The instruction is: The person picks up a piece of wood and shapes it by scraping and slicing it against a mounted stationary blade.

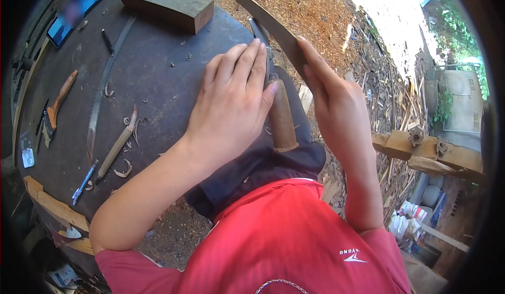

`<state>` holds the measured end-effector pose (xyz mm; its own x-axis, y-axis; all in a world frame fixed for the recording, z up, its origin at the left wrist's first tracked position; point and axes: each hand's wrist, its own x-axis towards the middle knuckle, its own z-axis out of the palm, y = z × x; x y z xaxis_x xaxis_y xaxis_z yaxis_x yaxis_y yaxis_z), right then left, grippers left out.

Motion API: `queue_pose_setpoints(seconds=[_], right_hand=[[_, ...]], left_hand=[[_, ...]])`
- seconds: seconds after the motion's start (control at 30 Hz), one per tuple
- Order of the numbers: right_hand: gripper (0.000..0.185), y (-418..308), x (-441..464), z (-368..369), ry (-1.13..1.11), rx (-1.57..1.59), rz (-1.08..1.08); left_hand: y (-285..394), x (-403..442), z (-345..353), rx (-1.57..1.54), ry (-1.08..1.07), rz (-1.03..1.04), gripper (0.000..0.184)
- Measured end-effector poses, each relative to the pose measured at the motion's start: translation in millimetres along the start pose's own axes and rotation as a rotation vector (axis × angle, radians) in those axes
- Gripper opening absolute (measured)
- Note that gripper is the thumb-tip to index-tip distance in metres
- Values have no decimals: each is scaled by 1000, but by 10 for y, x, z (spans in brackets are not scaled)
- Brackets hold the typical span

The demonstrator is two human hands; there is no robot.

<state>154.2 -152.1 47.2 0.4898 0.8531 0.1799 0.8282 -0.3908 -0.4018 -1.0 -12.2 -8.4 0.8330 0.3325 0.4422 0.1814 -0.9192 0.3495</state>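
Observation:
My left hand [231,96] lies over a wooden-handled blade at the table's edge, its fingers pressed together and its thumb at the handle's top. The blade's tip shows past my fingertips, while the rest of the metal is mostly covered. The thick wooden handle [283,117] points back toward my lap. My right hand [336,94] is closed around the near end of a long flat bar [276,28] that looks slightly curved. That bar slants up and away over the blade's right side; I cannot tell whether the two touch.
On the dark round table [158,99] lie a wooden block [165,2], a phone [75,12], a pointed stick [117,149], a pen [84,183], a wooden-handled tool [60,102], a long thin metal strip [105,86] and curled shavings. Wood chips [310,20] cover the ground beyond.

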Motion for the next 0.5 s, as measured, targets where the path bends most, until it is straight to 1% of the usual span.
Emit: queue_pose_setpoints(seconds=[0.03,0.07,0.17,0.2,0.23,0.3,0.33,0.43,0.47,0.5], right_hand=[[46,-54,137,4,-44,-10,4],[46,-77,278,85,-22,-3,-10],[46,-121,29,-95,-55,43,32],[49,-96,-313,-298,-72,34,149],[48,-9,-606,-487,-106,46,176],[47,95,-1086,-726,-193,38,297],[47,125,-1155,-741,-220,23,374],[47,201,-1041,-554,-70,203,518],[46,239,-958,-433,-29,324,508],[46,237,-833,-387,-75,482,551]], left_hand=[[-22,19,-11,23,15,8,59],[1,1,-7,30,14,18,58],[2,-12,-26,1,-45,1,58],[-28,12,-38,-1,-46,11,58],[-34,13,-31,-3,-35,7,58],[20,-31,-17,-22,-43,-14,58],[15,-21,-18,-16,-42,-17,59],[0,-15,-23,2,-62,-8,59],[4,-18,-20,8,-65,-9,59],[8,-20,-19,11,-65,-9,59]])
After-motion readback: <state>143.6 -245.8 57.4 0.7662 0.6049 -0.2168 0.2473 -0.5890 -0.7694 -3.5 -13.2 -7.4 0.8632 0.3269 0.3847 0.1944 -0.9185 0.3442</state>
